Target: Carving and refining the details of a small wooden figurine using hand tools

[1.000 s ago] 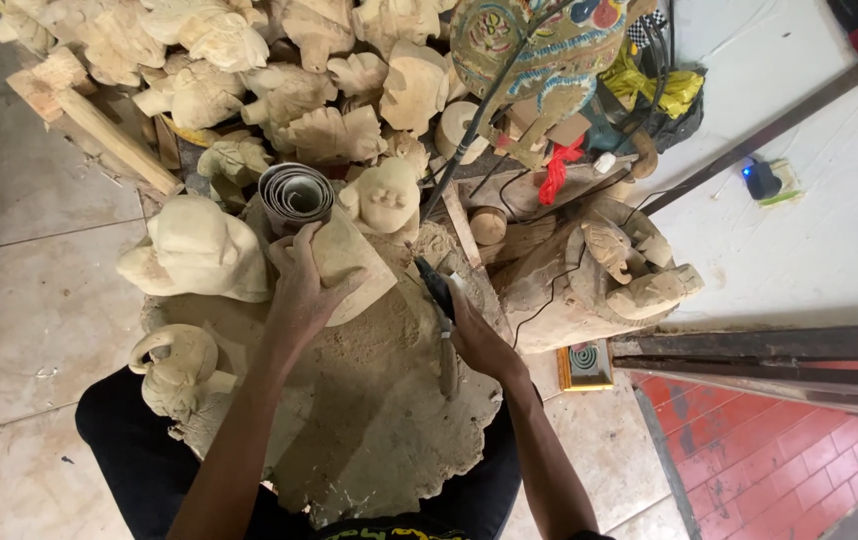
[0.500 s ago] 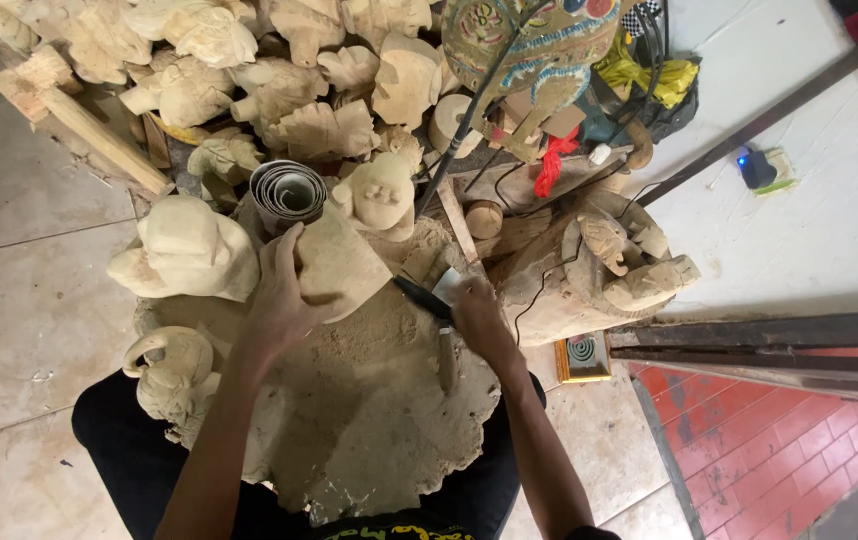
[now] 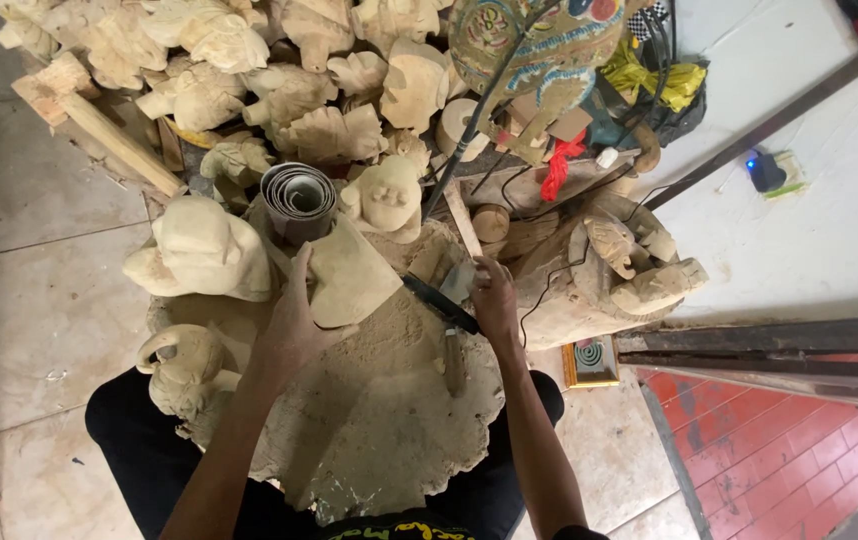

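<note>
Left hand (image 3: 294, 325) is clamping a pale wood blank (image 3: 349, 275) — tip pointing away; right hand (image 3: 494, 300) is gripping a dark blade (image 3: 441, 303) lying crosswise.

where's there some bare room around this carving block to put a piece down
The grey floor tiles left of the pale carved figure lie bare. The sawdust-covered block top between the two forearms is open too. Beyond the left hand and right hand, the pile of carvings is packed tight.
</note>
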